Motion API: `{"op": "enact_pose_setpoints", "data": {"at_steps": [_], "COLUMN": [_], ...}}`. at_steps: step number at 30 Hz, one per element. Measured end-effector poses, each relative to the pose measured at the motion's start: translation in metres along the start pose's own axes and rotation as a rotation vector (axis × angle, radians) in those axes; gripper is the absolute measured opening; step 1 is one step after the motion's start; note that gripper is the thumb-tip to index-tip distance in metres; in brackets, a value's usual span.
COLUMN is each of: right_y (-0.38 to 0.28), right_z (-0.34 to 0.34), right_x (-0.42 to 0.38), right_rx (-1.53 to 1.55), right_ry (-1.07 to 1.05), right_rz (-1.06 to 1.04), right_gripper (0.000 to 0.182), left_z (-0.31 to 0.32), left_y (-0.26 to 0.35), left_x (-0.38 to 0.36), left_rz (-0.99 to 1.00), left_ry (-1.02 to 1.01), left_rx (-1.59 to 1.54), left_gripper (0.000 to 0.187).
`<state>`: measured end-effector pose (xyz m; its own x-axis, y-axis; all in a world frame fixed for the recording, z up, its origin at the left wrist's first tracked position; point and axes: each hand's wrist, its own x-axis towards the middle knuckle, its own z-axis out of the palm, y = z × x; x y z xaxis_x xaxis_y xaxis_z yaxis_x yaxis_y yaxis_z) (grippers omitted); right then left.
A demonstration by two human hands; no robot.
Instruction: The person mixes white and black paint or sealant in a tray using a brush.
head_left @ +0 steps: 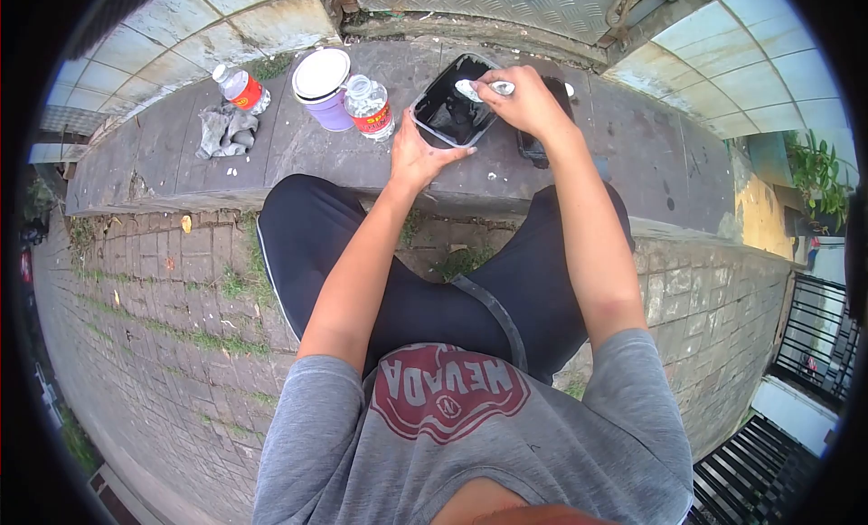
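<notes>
A clear plastic tub (432,134) with black contents stands on the stone ledge. My left hand (423,154) is at its near left corner, thumb and fingers spread along the outside of the walls. Above the tub's right side, my right hand (517,98) is closed round a white spoon-like tool (469,91), held over the black material. Just left of the tub is an open clear bottle (369,109) with a red label. A second dark container (532,145) sits partly hidden under my right forearm.
Further left on the ledge (312,168) are a purple can (325,102) with a white lid, another red-labelled bottle (242,89) and a crumpled grey cloth (226,131). Behind is a metal plate (488,8) between tiled walls. Brick paving (172,281) lies below.
</notes>
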<state>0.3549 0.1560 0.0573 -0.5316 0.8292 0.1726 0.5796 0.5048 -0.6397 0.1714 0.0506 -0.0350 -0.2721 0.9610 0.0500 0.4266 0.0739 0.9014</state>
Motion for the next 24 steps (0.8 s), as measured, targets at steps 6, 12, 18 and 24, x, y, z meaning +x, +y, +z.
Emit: {"op": "enact_pose_setpoints", "data": {"at_steps": [6, 12, 18, 24], "right_y": [-0.002, 0.009, -0.002, 0.006], "right_z": [0.01, -0.002, 0.0, -0.008], "right_x": [-0.004, -0.001, -0.001, -0.006], "right_rx": [0.096, -0.06, -0.043, 0.019], "right_ry": [-0.205, -0.032, -0.094, -0.082], "right_rz": [-0.002, 0.075, 0.054, 0.102], "right_gripper": [0.025, 0.03, 0.029, 0.029], "left_z": [0.001, 0.008, 0.007, -0.037], "left_y": [0.001, -0.005, -0.006, 0.011], "left_x": [-0.002, -0.003, -0.007, -0.037], "left_rz": [-0.02, 0.077, 0.078, 0.004], "left_ry": [0.014, 0.059, 0.042, -0.127], "left_rx": [0.004, 0.028, -0.006, 0.421], "left_gripper": [0.118, 0.106, 0.112, 0.078]}}
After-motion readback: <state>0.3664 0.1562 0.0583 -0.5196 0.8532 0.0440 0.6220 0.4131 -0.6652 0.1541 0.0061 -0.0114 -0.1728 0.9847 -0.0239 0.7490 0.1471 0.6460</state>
